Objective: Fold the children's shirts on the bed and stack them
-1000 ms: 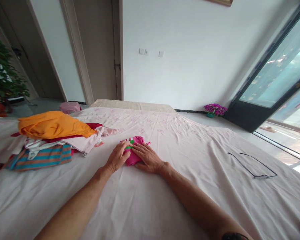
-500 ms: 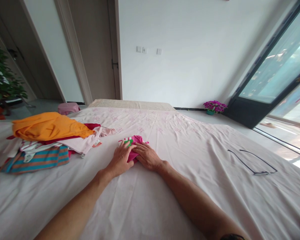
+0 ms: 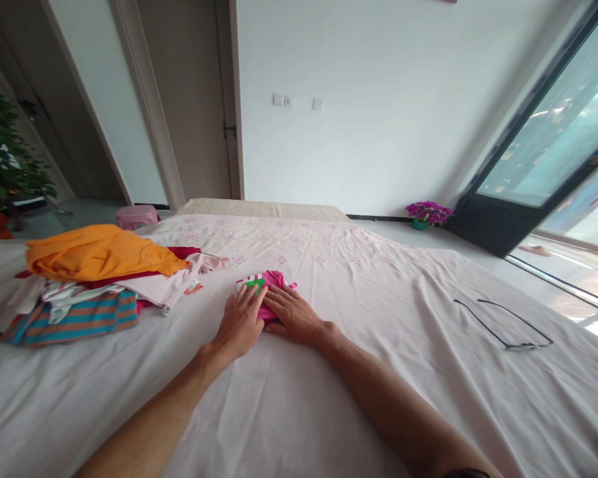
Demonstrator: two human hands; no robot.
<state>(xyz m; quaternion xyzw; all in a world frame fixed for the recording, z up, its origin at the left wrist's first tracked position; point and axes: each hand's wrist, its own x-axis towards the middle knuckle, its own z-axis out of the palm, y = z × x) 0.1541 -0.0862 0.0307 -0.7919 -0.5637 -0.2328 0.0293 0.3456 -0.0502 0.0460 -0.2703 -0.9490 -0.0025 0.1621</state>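
Note:
A small folded pink garment (image 3: 274,277) with a green and white print lies on the pale flowered sheet (image 3: 359,372) in front of me. My left hand (image 3: 242,318) rests flat on its near left part, fingers stretched out. From the right, my right hand (image 3: 292,312) lies on the garment with straight fingers, its fingertips close to those of the left. Both hands cover much of the cloth. Off to the left sits a pile of clothes: an orange garment (image 3: 104,252) on top, a blue and brown striped garment (image 3: 84,320) underneath.
A pair of glasses (image 3: 525,345) lies on the sheet at the right. Beyond the sheet's far edge are a pink stool (image 3: 137,216), a pot of purple flowers (image 3: 428,212) and a leafy plant (image 3: 10,146).
My left hand has slid back toward me along the garment, and its fingers have straightened. My right hand stays on the cloth. The view has tilted slightly.

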